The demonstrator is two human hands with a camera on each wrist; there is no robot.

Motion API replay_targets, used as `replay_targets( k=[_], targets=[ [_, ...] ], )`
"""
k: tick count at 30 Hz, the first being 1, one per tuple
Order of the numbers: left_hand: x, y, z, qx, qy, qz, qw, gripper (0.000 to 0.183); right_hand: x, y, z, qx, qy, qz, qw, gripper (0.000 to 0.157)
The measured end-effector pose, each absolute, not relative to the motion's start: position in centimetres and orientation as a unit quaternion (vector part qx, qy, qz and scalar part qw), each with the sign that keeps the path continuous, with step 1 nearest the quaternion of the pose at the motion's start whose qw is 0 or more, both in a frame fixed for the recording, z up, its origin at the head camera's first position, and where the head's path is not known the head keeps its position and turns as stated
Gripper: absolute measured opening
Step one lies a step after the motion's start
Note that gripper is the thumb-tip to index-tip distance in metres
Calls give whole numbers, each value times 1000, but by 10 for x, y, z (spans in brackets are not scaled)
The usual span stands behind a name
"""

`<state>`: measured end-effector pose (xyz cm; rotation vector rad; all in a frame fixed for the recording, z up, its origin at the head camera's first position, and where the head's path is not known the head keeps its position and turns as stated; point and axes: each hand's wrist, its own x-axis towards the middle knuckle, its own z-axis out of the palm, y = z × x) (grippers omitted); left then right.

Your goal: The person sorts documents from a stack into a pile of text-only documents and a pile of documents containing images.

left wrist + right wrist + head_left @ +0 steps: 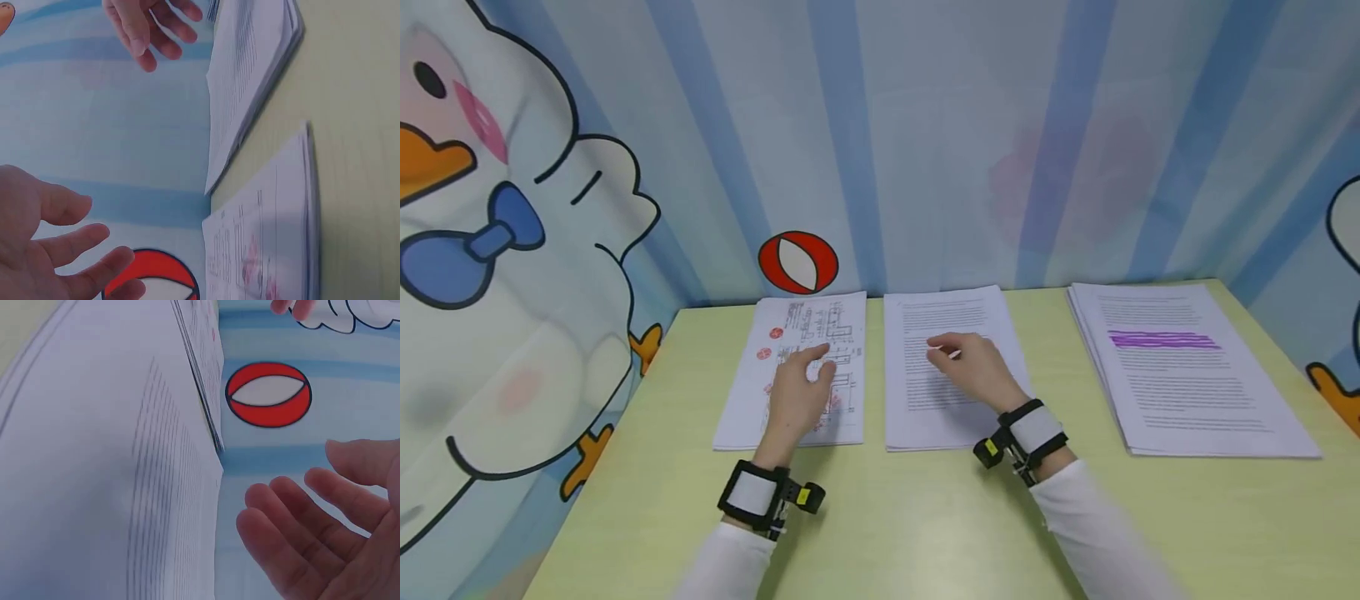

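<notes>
Pale green table [880, 533]; left and middle paper stacks [850, 333] [913, 379], long axes pointing toward curtain [925, 150]; hands [796, 398] [979, 372] above, fingers loosely parted.

From afar I'm finding no legible text: the left paper stack [850, 392] is bearing drawings [837, 318] and red marks [776, 332], the middle stack [917, 375] and right stack [1187, 367] printed lines [1198, 402] too small to read.

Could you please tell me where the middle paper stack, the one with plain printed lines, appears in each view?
Head: the middle paper stack lies just right of and below centre, under the right hand.
Left wrist: top, right of centre.
Right wrist: large, filling most of the left half.
Shared landmark: the red-and-white oval, bottom edge in left wrist, upper right in right wrist.
</notes>
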<state>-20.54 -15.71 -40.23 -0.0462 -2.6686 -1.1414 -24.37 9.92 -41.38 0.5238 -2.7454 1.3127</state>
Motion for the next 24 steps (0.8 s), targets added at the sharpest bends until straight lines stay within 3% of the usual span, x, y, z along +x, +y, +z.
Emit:
replay_targets(
  k=[8,15,24],
  targets=[
    [-204,-91,-401,-111,-907,-396,84,37,-239,188,-412,182,-909,367,79,46],
    [-206,-28,-404,-184,-908,-374,41,38,-224,274,-405,121,-937,322,65,68],
    [-204,48,-423,-191,-875,-442,-54,41,-206,354,-414,34,-963,266,41,90]
  ],
)
